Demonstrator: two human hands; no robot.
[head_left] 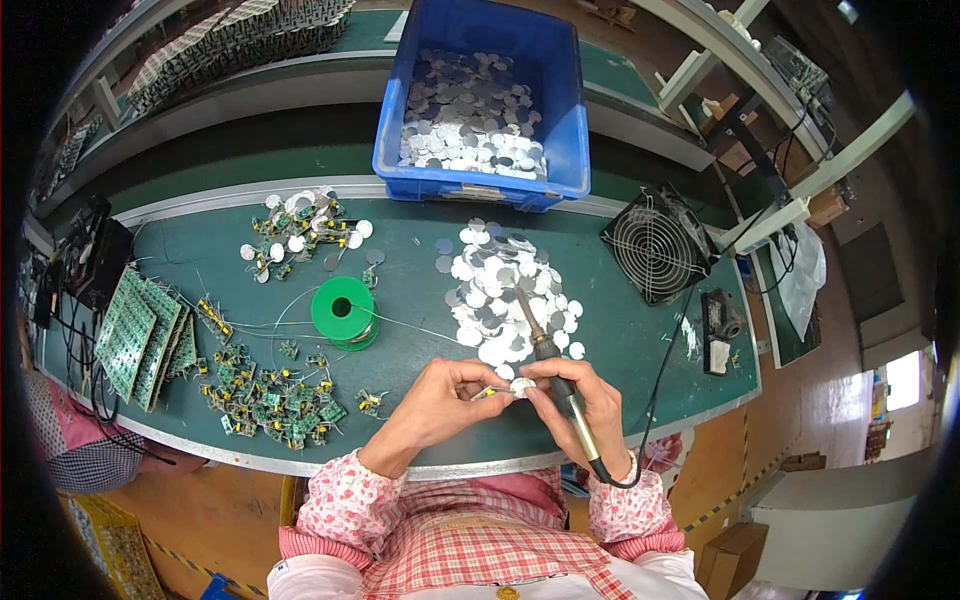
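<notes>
Far left, green rectangular circuit-board panels are leaning together on the dark green tabletop, possibly to save room. Just right of them, a loose heap of small green boards with yellow parts is lying near the left forearm, likely for easy picking. Beyond it, a mixed cluster of white discs and small boards is sitting apart, perhaps to keep it separate.

A green plastic spool of thin silvery wire is resting flat, its strand running toward the hands. The left hand is pinching a small piece with a yellow part; fingers are hiding most of it. Ahead, loose round white and grey discs are spreading within reach, below a blue plastic bin of more discs.

At the centre, the right hand is doing double duty: its grip is pinching a white disc beside the left fingertips while cradling a slim soldering iron, tip pointing away, seemingly keeping heat off the skin.
</notes>
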